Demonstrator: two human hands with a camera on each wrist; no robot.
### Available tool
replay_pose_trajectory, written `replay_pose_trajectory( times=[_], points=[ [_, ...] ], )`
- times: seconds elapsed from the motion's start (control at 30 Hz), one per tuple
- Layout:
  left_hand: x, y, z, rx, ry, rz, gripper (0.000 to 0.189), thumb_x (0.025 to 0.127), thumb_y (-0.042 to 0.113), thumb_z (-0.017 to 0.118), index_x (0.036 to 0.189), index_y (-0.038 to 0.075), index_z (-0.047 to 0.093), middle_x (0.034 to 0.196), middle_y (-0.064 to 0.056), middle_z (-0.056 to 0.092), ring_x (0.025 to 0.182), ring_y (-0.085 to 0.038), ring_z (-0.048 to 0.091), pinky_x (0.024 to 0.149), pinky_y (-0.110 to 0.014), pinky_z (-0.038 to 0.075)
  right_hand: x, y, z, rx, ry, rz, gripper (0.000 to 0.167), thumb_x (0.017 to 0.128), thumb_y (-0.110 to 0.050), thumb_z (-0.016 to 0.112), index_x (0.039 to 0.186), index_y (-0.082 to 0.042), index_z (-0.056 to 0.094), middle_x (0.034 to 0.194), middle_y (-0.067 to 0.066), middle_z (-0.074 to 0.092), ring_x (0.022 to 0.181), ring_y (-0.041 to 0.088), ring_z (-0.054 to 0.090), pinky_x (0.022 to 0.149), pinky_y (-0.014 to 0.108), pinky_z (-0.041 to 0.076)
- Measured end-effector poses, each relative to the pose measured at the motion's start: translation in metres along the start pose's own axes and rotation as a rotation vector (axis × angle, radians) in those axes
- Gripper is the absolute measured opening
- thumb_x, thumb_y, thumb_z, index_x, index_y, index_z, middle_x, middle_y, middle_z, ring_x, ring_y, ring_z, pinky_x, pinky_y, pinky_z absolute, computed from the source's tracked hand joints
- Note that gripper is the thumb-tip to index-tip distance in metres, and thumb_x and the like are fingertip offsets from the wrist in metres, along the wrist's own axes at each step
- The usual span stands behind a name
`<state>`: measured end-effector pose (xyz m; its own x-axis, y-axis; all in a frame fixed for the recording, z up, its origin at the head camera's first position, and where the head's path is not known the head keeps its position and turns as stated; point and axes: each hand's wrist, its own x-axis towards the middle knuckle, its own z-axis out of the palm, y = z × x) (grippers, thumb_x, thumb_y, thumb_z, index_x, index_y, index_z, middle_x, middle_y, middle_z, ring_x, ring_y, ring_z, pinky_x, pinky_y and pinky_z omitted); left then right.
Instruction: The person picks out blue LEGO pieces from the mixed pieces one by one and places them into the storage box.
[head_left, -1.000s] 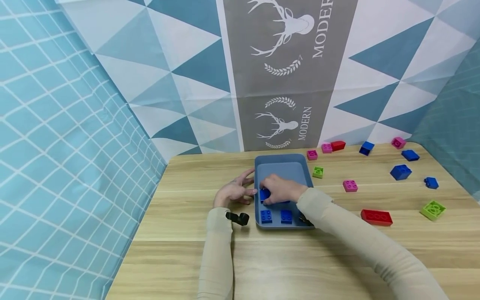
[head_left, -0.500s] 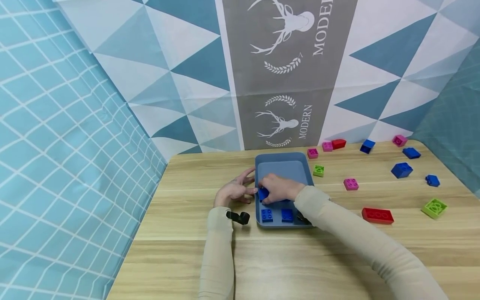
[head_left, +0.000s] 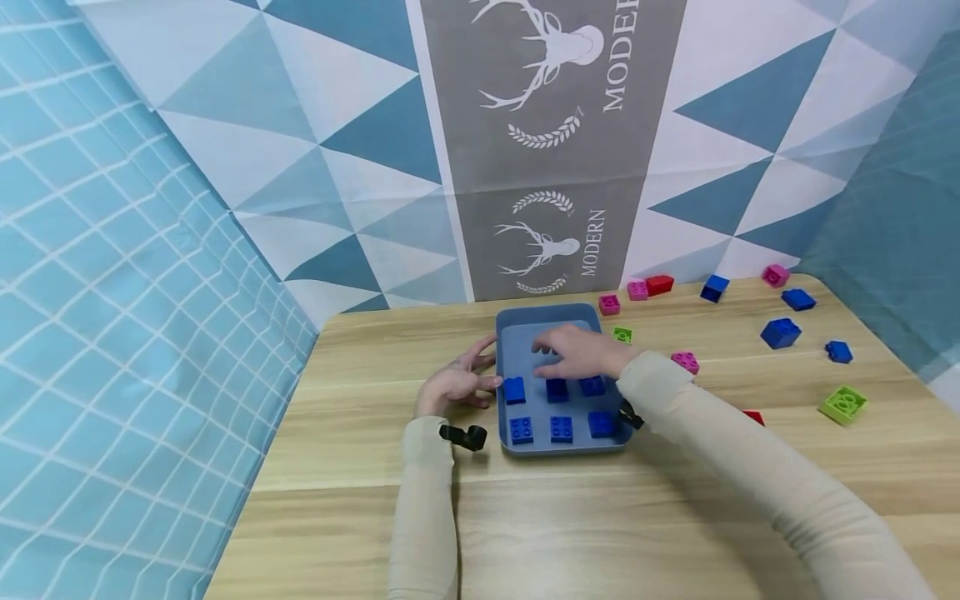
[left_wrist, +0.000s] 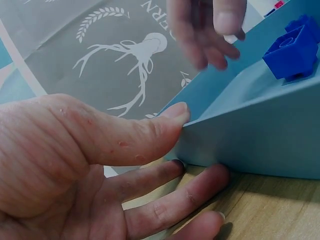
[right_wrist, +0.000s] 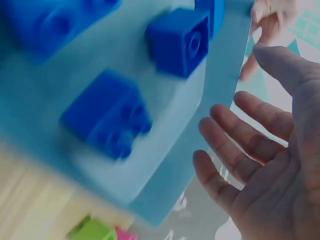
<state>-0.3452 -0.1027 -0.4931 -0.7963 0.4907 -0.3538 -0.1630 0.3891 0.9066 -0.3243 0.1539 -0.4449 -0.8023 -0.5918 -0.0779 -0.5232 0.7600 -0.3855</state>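
A blue-grey tray [head_left: 519, 346] holds several blue toy building bricks in two rows. One blue brick [head_left: 513, 390] sits near its left wall, and two others [head_left: 557, 390] [head_left: 592, 386] stand in the same row. My left hand [head_left: 457, 382] is beside the tray; in the left wrist view its thumb [left_wrist: 170, 120] touches the rim, while the fingers extend low along the outer wall. Over the tray is my right hand [head_left: 579, 350], holding nothing. Its fingers are spread and loosely bent in the right wrist view, above the bricks [right_wrist: 107, 115].
Loose bricks lie on the wooden table [head_left: 360, 417] right of the tray: pink [head_left: 686, 362], green [head_left: 843, 404], blue [head_left: 781, 332] and red [head_left: 659, 285]. My right sleeve partly covers a red brick [head_left: 753, 416]. A patterned cloth [head_left: 390, 167] hangs behind the table.
My right hand has let go of the blue brick by the tray's left wall and moved up and right. My left hand stays at the tray's side. The head view has shifted slightly.
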Motion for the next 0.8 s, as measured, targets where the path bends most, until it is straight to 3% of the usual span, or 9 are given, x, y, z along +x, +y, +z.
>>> replay_pose_trajectory(
  times=[0.13, 0.27, 0.53, 0.8],
  points=[
    [0.0, 0.0, 0.0, -0.005, -0.012, 0.01, 0.088, 0.097, 0.004, 0.066, 0.164, 0.034, 0.017, 0.169, -0.009, 0.026, 0.111, -0.027, 0.066, 0.072, -0.036, 0.059, -0.015, 0.018, -0.009, -0.007, 0.075, 0.016, 0.047, 0.098, -0.032, 0.068, 0.133, -0.001, 0.064, 0.13, 0.017, 0.066, 0.121, 0.034, 0.06, 0.103, 0.054, 0.05],
    [0.0, 0.001, 0.0, 0.005, -0.01, 0.01, 0.089, 0.097, 0.003, 0.066, 0.164, 0.034, 0.017, 0.169, -0.01, 0.025, 0.107, -0.025, 0.066, 0.07, -0.035, 0.059, -0.029, 0.04, -0.019, -0.017, 0.122, 0.082, 0.047, 0.097, -0.028, 0.068, 0.134, 0.001, 0.062, 0.133, 0.019, 0.064, 0.124, 0.037, 0.057, 0.106, 0.056, 0.048],
    [-0.005, -0.001, -0.004, -0.003, -0.01, 0.03, 0.089, 0.097, 0.001, 0.064, 0.165, 0.031, 0.015, 0.169, -0.013, 0.023, 0.109, -0.025, 0.065, 0.071, -0.035, 0.059, -0.052, 0.089, -0.033, -0.058, 0.21, 0.147, 0.046, 0.096, -0.02, 0.069, 0.133, 0.006, 0.061, 0.133, 0.025, 0.064, 0.124, 0.043, 0.058, 0.105, 0.059, 0.047],
    [-0.002, 0.0, 0.0, 0.005, -0.018, 0.032, 0.089, 0.097, 0.001, 0.066, 0.165, 0.03, 0.016, 0.169, -0.014, 0.024, 0.11, -0.026, 0.065, 0.071, -0.036, 0.06, -0.096, 0.133, -0.046, -0.088, 0.208, 0.387, 0.053, 0.098, -0.026, 0.066, 0.139, 0.005, 0.054, 0.141, 0.03, 0.054, 0.13, 0.05, 0.048, 0.106, 0.068, 0.042]
  ],
)
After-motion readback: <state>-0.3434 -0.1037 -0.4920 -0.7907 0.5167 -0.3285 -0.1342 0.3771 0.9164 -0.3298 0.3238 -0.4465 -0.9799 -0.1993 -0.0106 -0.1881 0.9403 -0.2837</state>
